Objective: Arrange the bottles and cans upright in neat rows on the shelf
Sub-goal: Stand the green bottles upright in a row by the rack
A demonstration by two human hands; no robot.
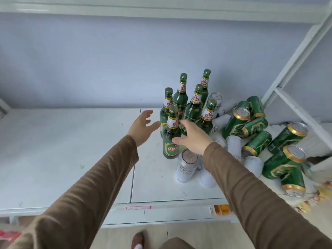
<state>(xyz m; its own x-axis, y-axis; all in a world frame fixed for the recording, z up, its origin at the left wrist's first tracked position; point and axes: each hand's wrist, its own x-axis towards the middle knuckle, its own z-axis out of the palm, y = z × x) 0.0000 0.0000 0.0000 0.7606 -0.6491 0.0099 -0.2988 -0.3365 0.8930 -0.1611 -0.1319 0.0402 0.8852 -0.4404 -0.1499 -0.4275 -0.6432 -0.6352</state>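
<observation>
Several green glass bottles (193,108) stand upright in a tight cluster on the white shelf (71,150). The nearest bottle (170,139) stands at the front of the cluster. My left hand (142,129) is open with spread fingers just left of that bottle, not touching it. My right hand (193,138) is open right of the bottle, thumb close to its body and fingers stretched toward the bottles behind. To the right, several green cans (255,130) and white cans (233,146) lie jumbled. One white can (186,165) stands by my right wrist.
The shelf's left half is bare white board. A white slanted frame post (294,56) rises at the right. Price tags (138,207) line the front edge. A lower shelf holds small packets (314,198) at the right. My foot (137,241) shows on the floor below.
</observation>
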